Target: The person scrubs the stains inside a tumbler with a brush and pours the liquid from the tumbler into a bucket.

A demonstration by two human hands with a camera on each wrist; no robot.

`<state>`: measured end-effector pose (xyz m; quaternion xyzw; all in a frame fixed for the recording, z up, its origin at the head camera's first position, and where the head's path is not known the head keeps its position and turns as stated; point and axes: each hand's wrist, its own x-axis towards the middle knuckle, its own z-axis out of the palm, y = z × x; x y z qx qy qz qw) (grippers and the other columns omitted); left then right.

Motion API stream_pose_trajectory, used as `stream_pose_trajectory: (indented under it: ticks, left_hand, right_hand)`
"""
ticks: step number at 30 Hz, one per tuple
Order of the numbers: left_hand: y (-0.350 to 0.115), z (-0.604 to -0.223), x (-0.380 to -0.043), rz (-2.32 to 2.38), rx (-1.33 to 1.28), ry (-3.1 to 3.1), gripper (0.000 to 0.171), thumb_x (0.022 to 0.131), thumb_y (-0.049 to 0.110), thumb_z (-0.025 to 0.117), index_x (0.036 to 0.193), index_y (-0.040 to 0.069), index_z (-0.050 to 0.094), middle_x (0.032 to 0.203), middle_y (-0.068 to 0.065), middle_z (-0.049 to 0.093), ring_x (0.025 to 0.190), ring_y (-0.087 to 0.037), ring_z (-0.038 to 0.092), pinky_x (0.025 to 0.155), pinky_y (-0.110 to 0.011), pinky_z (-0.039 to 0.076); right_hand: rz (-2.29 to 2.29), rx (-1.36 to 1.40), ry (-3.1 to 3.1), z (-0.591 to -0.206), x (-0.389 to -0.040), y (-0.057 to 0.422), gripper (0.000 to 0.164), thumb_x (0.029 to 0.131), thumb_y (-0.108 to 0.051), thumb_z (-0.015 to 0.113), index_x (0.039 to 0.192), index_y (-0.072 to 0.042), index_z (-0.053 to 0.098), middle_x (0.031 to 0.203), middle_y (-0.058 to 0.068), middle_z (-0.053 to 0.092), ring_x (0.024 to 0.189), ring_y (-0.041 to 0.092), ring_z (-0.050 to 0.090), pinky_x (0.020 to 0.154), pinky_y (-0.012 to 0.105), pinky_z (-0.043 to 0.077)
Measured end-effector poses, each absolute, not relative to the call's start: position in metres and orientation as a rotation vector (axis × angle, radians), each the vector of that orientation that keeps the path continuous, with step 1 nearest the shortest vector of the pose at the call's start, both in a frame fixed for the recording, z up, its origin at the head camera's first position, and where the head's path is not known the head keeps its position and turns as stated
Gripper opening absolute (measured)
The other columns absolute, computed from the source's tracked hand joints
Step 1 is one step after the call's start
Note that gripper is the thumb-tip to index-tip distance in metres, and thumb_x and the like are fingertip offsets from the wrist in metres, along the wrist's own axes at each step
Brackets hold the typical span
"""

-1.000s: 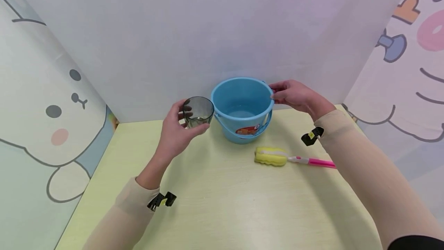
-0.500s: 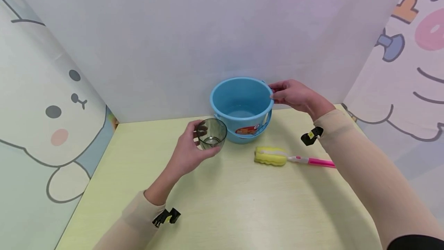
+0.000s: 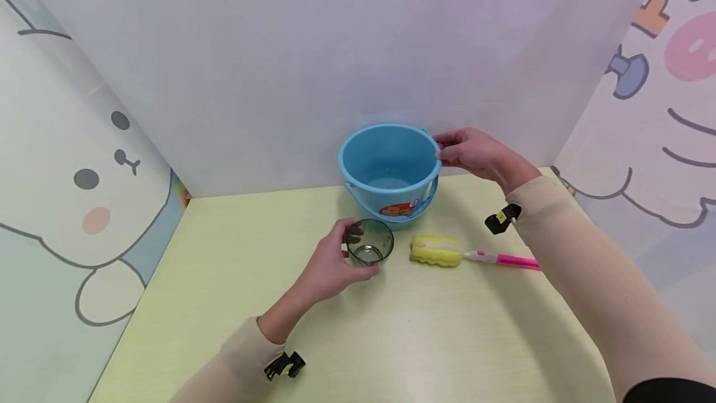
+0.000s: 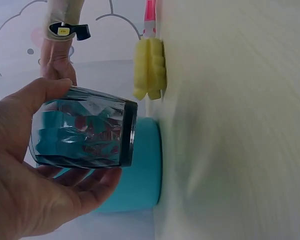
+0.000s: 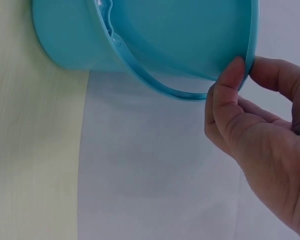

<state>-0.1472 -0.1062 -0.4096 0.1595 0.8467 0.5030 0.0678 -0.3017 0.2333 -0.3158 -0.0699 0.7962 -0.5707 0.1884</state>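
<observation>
A smoky dark drinking glass [image 3: 370,244] is in my left hand [image 3: 334,261], its mouth facing up. In the left wrist view, my thumb and fingers curl round the sides of the glass [image 4: 85,129], and its base is off the table. A light blue bucket [image 3: 369,196] stands upright just behind the glass. My right hand [image 3: 472,153] grips the right side of its rim. Seen from the right wrist, thumb and fingertips pinch the rim of the bucket [image 5: 190,35] by the hanging handle [image 5: 160,88]. The bucket's visible inside holds no object.
A cup brush [image 3: 437,251] with a yellow sponge head and pink-and-white handle lies on the table [image 3: 403,341], right of the glass. A pale wall [image 3: 268,79] rises close behind the bucket. Cartoon-printed panels [image 3: 84,142] flank the table on both sides.
My left hand has carried the glass rightward and down, from left of the bucket to in front of it. The right hand stays at the rim, and the bucket and brush look unmoved.
</observation>
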Motion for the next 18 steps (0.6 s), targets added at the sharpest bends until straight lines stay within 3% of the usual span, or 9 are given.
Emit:
stream_pose_trajectory:
  ticks: [9,18]
  left_hand:
    - [-0.092,-0.427,-0.141,1.519,0.519,2.454,0.09,0.078,0.019,0.097,0.15,0.011,0.044,0.14,-0.007,0.06,0.127,-0.026,0.058,0.099,-0.045,0.057]
    - [-0.087,-0.438,-0.135,1.458,0.531,2.433,0.092,0.077,0.026,0.098,0.149,0.01,0.043,0.137,-0.009,0.062,0.122,-0.025,0.061,0.097,-0.043,0.056]
  right_hand:
    - [-1.621,-0.203,2.225,-0.315,-0.302,0.233,0.055,0.11,-0.003,0.055,0.162,0.002,0.036,0.155,0.023,0.048,0.136,0.046,0.053,0.105,0.041,0.054]
    - [-1.62,-0.2,2.216,-0.314,-0.302,0.232,0.055,0.11,-0.003,0.054,0.162,0.001,0.036,0.156,0.024,0.047,0.138,0.047,0.052,0.107,0.044,0.051]
